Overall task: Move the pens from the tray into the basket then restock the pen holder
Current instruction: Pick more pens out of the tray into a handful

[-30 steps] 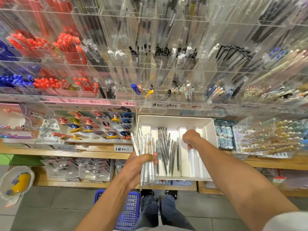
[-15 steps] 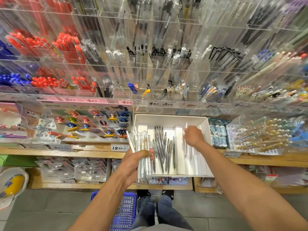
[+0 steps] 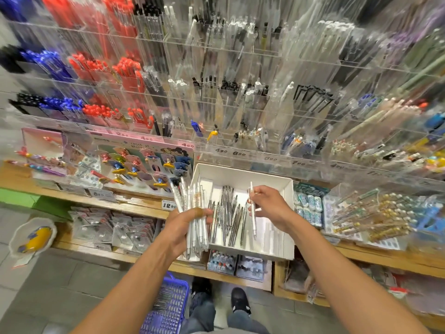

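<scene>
Our right hand (image 3: 267,206) pinches a single white pen (image 3: 252,213) near its upper end, fingers curled on the barrel; the pen hangs roughly upright, tip down, above the right side of the white tray (image 3: 243,172). Our left hand (image 3: 183,227) is clenched round a bundle of clear-white pens (image 3: 196,213), thumb across the front; the bundle stands near vertical, fanning out a bit at the top, just at the tray's left edge.

In the tray: a loose pile of silver-grey pens (image 3: 228,213) in the middle channel, lying lengthwise, some crossed. White dividers are visible to the right of them, under the right hand.

The tray sits on a wooden shelf (image 3: 134,207), front edge overhanging slightly. Blue basket (image 3: 168,307) is on the floor below, left of our shoes (image 3: 238,300); it seems to hold some pens already, too blurred to count.

Behind the tray: the clear acrylic pen holder wall (image 3: 240,100), many compartments, red and blue pens at left, black and white ones in the centre. Price labels along its bottom rail. Frame edges are motion-blurred.
</scene>
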`<action>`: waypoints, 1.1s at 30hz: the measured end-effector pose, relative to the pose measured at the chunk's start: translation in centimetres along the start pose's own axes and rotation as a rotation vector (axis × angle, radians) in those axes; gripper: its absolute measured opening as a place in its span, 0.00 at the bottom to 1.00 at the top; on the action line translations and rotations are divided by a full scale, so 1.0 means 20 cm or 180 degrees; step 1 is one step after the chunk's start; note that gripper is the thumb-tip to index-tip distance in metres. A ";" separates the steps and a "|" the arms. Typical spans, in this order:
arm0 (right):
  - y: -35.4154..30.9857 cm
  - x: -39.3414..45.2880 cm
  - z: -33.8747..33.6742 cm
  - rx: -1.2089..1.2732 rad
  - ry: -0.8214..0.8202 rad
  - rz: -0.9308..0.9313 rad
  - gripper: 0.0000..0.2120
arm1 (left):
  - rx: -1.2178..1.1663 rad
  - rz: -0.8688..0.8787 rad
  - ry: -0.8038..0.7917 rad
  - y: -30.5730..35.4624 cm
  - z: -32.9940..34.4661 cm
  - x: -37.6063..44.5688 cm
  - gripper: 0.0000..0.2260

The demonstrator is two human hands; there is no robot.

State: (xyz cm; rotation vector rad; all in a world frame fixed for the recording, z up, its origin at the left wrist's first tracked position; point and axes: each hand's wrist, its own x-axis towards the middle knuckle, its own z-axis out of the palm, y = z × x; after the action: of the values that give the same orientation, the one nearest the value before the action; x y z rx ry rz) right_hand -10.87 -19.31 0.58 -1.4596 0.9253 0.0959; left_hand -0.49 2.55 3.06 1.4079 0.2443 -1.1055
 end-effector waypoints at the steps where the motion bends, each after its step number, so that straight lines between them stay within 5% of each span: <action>1: -0.02 -0.02 0.00 -0.0044 -0.0065 -0.0059 0.08 | -0.0008 0.0056 0.0078 -0.02 0.00 -0.03 0.30; 16: -0.13 -0.30 0.51 -0.1143 -0.1558 -0.0643 0.09 | -0.1601 0.0396 0.1173 -0.59 -0.31 -0.52 0.24; 21: -0.08 -0.40 0.86 -0.1394 -0.2180 -0.0614 0.09 | -0.2047 0.0503 0.1573 -0.80 -0.51 -0.70 0.15; 33: 0.56 -0.71 1.87 -0.1976 -0.3211 -0.0166 0.08 | -0.3162 0.0412 0.2435 -1.53 -1.07 -1.07 0.15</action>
State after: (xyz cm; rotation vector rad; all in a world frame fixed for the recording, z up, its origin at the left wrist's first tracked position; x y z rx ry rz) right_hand -9.06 21.70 -5.92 -1.6894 0.0030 1.0521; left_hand -23.91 37.46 -6.48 0.8340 1.0679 -0.1786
